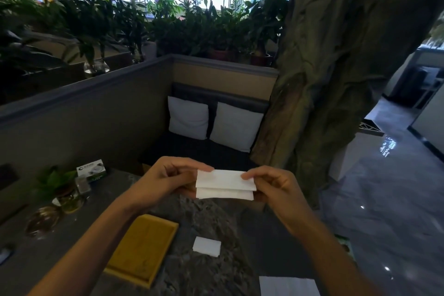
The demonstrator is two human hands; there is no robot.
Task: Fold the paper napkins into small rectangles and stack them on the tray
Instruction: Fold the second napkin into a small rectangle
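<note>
We hold a white paper napkin [225, 184] up in the air above the far part of the dark stone counter [211, 223], one end in each of our hands. Our left hand [165, 180] pinches the napkin's left end, thumb and curled fingers closed on the paper; our right hand [274, 187] pinches the right end the same way. The napkin is part-folded into a long strip, its upper flap lying over a lower layer whose edge shows beneath it.

Below our hands, a yellow tray [144, 250] lies on the counter to the left, and we see nothing white in it. Just to the right of the tray, apart from it, a small folded napkin [206, 246] rests on the stone. At the bottom edge, nearer us, lies the corner of a flat white sheet [289, 286].

On the counter's left side stand a small potted plant [56, 185] and a white and green box [92, 169]. Beyond the counter, two pale cushions [211, 122] lean on a dark bench.
</note>
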